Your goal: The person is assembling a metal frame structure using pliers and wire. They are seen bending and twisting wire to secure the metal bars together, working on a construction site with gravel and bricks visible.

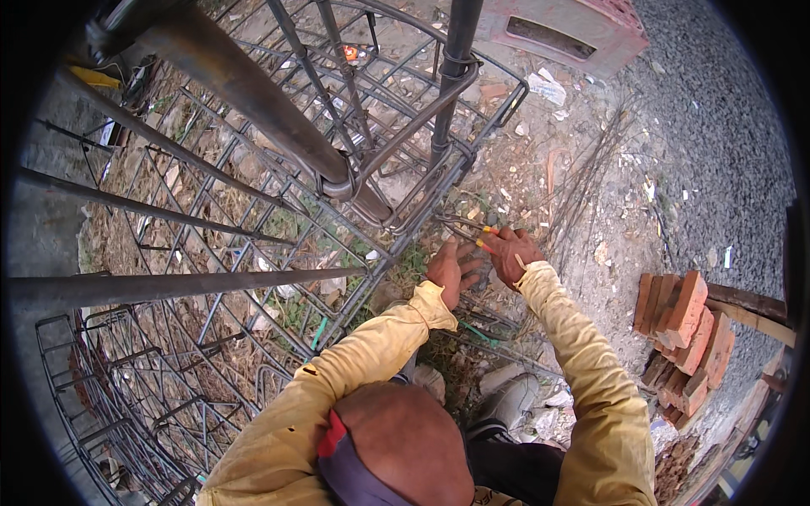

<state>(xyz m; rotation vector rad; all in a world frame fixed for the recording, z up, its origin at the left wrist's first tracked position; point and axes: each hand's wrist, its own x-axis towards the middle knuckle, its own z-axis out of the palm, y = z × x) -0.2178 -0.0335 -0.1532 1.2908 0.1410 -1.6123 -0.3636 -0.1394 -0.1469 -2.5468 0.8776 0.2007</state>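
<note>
My right hand (513,253) is closed round the yellow-and-red handles of long metal pincers (462,226). Their jaws point left, at the near corner of a steel rebar cage (392,223); whether they grip a wire there is too small to tell. Just below the pincers, my left hand (451,270) has its fingers apart, and I see nothing in it. Thick upright bars (253,93) rise from the cage, with bent stirrups around them. Yellow sleeves cover both my forearms.
Reddish bricks (688,337) are piled at the right beside wooden planks (747,304). Thin loose wires (591,173) lie on the dirt right of the cage. A pink-red slotted box (557,34) stands at the far side, near dark gravel (717,126). More bent rebar (126,405) fills the lower left.
</note>
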